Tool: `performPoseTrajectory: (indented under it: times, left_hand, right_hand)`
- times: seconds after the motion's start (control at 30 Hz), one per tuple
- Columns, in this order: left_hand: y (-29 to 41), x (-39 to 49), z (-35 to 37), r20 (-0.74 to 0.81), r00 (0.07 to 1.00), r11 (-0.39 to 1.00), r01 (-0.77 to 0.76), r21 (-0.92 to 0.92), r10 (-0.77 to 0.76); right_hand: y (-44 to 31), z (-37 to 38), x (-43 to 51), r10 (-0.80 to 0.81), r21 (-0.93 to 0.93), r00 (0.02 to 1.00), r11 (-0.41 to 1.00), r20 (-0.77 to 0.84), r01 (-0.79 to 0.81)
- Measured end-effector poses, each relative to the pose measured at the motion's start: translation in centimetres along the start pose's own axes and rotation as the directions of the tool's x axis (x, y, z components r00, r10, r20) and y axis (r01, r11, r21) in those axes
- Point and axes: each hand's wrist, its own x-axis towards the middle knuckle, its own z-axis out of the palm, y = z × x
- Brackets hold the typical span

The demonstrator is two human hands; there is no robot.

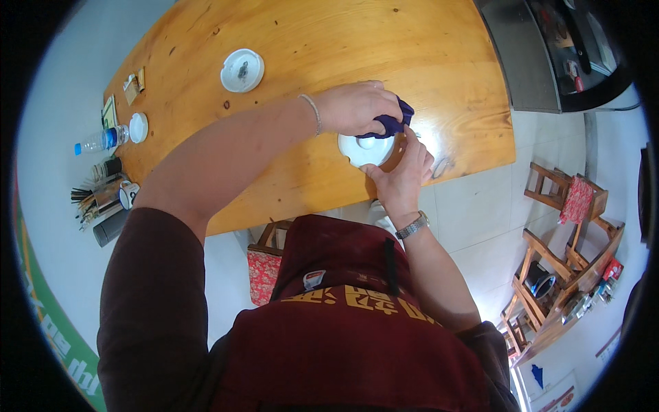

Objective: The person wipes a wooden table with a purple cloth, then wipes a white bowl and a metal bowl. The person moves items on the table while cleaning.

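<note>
My left hand (360, 109), with a bracelet at its wrist, is closed on a bunched dark purple cloth (389, 126). The cloth presses against the far side of a white round ceramic lid (363, 154), which has a raised knob and a small notch in its rim. My right hand (404, 167), below a metal-banded watch, grips this lid at its near right edge. Its thumb lies on the near rim, while the forefinger reaches up to the cloth. Both hands are over the near right part of a wooden table (319, 51). Fingers and cloth hide the lid's far edge.
A white ashtray (242, 71) with dark residue stands farther back. Along the left edge are a plastic bottle (100, 140), a smaller white dish (138, 127), an enamel mug (128, 194) and a dark cylinder (111, 227). Wooden stools (551, 190) stand right; a grey cabinet (525, 56) adjoins the table.
</note>
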Motion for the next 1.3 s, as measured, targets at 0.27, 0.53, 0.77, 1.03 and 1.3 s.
performPoseTrajectory:
  times: [0.27,0.53,0.77,1.03,1.3]
  left_hand:
    - [0.9,-3.3,3.1,-0.405,0.885,0.971,0.239,-0.028,-0.23]
    - [4.7,-5.9,9.9,-0.752,0.36,0.784,0.53,-0.323,-0.553]
    - [10.9,-4.3,15.2,-0.694,0.02,0.574,0.579,-0.579,-0.72]
    - [11.0,-4.1,15.4,-0.767,0.002,0.638,0.557,-0.532,-0.642]
    - [11.7,-3.7,14.5,-0.723,-0.021,0.586,0.568,-0.577,-0.691]
  right_hand:
    - [-0.3,-0.5,0.1,0.007,-0.055,0.997,0.998,0.075,-0.002]
    - [0.3,-0.3,0.3,-0.023,-0.072,0.996,0.997,0.081,0.029]
    - [1.5,0.4,0.7,-0.094,-0.132,0.992,0.986,0.088,0.105]
    - [3.6,-1.0,1.5,-0.23,0.014,0.94,0.972,0.252,0.234]
    - [1.5,-2.5,6.3,-0.476,0.222,0.814,0.878,0.332,0.423]
